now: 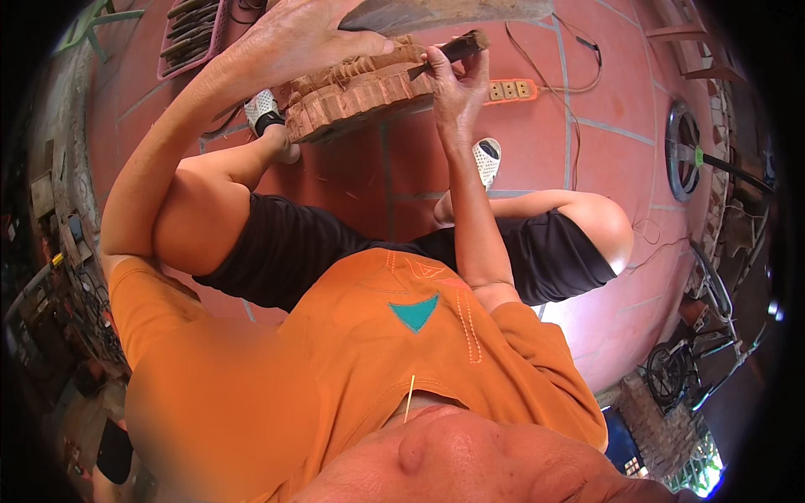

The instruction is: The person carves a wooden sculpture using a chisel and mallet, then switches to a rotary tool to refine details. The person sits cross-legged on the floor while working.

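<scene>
Reddish-brown carved wooden block (360,106), ridge pattern. Dark-brown slim handheld piece (459,50). Orange short-sleeved cloth shirt (352,323), teal triangle (415,313), orange dashed stitching (475,331). Red square floor tiles (612,172), grey grout lines (616,132). Orange rectangular power strip (511,90).

Right grip (459,94) pinched, forearms (480,201) forward

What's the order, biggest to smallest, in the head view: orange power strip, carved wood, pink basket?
1. Carved wood, partly hidden
2. Pink basket, cut off by the top edge
3. Orange power strip
</scene>
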Tool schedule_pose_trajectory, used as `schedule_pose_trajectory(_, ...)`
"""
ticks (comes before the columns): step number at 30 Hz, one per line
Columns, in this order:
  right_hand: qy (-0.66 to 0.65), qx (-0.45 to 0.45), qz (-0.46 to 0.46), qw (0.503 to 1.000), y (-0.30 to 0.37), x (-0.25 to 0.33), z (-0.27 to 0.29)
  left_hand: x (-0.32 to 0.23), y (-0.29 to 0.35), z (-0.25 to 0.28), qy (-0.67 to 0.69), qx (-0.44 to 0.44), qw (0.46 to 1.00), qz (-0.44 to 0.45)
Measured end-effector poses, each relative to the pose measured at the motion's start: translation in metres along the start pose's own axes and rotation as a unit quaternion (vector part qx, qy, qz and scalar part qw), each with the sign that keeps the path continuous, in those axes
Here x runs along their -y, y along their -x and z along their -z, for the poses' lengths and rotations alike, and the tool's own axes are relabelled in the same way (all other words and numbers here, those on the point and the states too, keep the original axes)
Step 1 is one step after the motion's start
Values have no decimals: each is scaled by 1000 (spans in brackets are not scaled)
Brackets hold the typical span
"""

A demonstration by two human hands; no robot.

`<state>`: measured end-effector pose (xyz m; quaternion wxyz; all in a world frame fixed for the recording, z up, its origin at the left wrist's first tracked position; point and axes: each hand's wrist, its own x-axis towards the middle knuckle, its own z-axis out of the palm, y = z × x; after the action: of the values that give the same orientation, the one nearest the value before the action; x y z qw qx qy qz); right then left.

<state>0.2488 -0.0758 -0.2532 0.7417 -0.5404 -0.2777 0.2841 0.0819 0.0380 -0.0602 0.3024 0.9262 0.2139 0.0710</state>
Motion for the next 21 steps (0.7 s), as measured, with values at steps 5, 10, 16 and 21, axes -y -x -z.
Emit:
schedule_pose_trajectory(5,38,11,14,999,4,-8,-4,-4,-2,0,14,19,1000,2)
schedule_pose_trajectory(10,159,41,125,978,9,-7,-12,-4,-3,-2,23,11,1000,-11)
schedule_pose_trajectory(16,224,37,91,970,9,-10,-13,11,3,-18,2,9,998,-57)
schedule_pose_trajectory(21,169,26,64,983,9,-2,-10,-4,3,-10,-47,35,998,-9)
